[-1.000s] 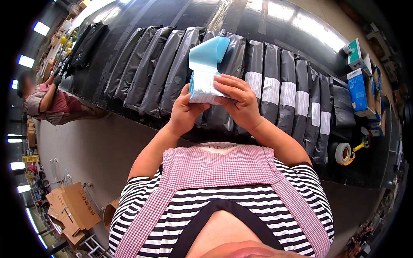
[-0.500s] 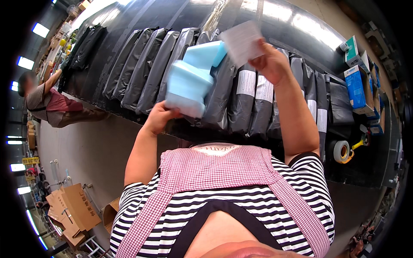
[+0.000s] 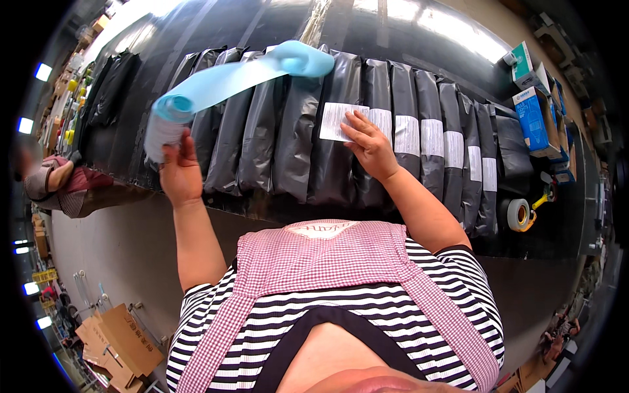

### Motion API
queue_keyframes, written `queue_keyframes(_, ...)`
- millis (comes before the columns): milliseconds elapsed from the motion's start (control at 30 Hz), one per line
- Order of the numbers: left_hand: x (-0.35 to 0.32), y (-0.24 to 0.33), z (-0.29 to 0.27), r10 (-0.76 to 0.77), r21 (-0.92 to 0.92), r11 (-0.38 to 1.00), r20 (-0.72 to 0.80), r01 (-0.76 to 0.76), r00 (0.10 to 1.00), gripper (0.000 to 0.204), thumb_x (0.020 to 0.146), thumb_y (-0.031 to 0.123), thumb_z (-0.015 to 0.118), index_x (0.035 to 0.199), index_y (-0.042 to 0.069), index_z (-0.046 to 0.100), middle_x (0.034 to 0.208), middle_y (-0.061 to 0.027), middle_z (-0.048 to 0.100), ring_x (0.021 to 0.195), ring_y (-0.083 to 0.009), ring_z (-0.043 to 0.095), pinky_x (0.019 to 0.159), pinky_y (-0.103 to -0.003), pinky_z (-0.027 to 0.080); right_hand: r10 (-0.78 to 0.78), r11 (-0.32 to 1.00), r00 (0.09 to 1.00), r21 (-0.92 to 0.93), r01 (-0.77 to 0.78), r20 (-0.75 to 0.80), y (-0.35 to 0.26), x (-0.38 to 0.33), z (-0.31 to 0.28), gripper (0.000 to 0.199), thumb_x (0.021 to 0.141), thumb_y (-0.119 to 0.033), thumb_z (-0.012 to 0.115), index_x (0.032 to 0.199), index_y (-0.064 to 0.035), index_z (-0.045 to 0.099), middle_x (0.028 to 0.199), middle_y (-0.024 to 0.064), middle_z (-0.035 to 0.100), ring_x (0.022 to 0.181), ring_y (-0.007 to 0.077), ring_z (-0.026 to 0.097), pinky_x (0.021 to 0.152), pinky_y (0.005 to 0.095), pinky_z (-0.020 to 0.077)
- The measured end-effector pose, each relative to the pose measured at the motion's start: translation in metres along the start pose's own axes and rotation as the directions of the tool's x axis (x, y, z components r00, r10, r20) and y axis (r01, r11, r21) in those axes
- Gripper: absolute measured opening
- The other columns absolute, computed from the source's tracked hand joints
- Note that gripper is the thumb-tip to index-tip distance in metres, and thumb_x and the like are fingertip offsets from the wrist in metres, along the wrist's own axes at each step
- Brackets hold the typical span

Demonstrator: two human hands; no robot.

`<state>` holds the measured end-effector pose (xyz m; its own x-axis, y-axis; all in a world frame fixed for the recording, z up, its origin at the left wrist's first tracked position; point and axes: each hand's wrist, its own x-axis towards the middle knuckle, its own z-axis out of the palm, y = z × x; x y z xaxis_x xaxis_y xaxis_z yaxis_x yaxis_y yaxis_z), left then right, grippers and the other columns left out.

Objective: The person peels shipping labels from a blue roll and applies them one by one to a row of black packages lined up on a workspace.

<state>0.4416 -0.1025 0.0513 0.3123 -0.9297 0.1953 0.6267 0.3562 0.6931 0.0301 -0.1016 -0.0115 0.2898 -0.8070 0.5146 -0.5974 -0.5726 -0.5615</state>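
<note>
two hands work: left hand grips a blue strip; right hand, fingers spread, presses a label onto a bag.

Your right hand has left the blue label strip and now presses a white label flat on a black bag. Your left hand has swung the strip out leftward, its tail unrolled.
</note>
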Motion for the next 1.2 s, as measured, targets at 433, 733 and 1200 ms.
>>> queue_keyframes(433, 0.053, 0.026, -0.032, 0.022, 0.081, 0.997, -0.021, -0.02, 1.0, 0.052, 0.094, 0.021, 0.061, 0.133, -0.006, 0.041, 0.127, -0.0195, 0.055, 0.116, -0.0295, 0.058, 0.099, -0.035, 0.051, 0.289, 0.891, 0.802, -0.453, -0.025, 0.523, -0.049, 0.002, -0.014, 0.04, 0.086, -0.022, 0.062, 0.125, -0.0124, 0.06, 0.13, 0.0132, 0.057, 0.108, 0.026, 0.062, 0.103, 0.0505, 0.0367)
queue_keyframes(733, 0.048, -0.021, 0.014, -0.247, -0.041, 0.966, 0.129, 0.254, 0.96, 0.047, 0.092, 0.015, 0.064, 0.133, 0.0, 0.045, 0.124, -0.0173, 0.058, 0.112, -0.0323, 0.061, 0.094, -0.038, 0.055, 0.545, 0.771, 0.825, -0.476, -0.423, 0.15, -0.028, 0.046, 0.078, 0.045, 0.083, -0.022, 0.065, 0.127, -0.0131, 0.061, 0.159, 0.0103, 0.017, 0.148, 0.0355, 0.006, 0.11, 0.0597, 0.0296)
queue_keyframes(1200, -0.014, -0.058, 0.05, -0.658, 0.187, 0.749, 0.09, 0.636, 0.748, 0.039, 0.094, 0.028, 0.063, 0.124, 0.003, 0.056, 0.116, -0.0077, 0.063, 0.107, -0.0206, 0.061, 0.091, -0.038, 0.05, -0.249, 0.968, 0.948, -0.069, 0.24, -0.198, -0.111, 0.051, 0.03, 0.04, 0.08, -0.01, 0.066, 0.119, -0.0187, 0.064, 0.134, 0.0077, 0.055, 0.128, 0.0316, 0.047, 0.109, 0.0484, 0.0325)
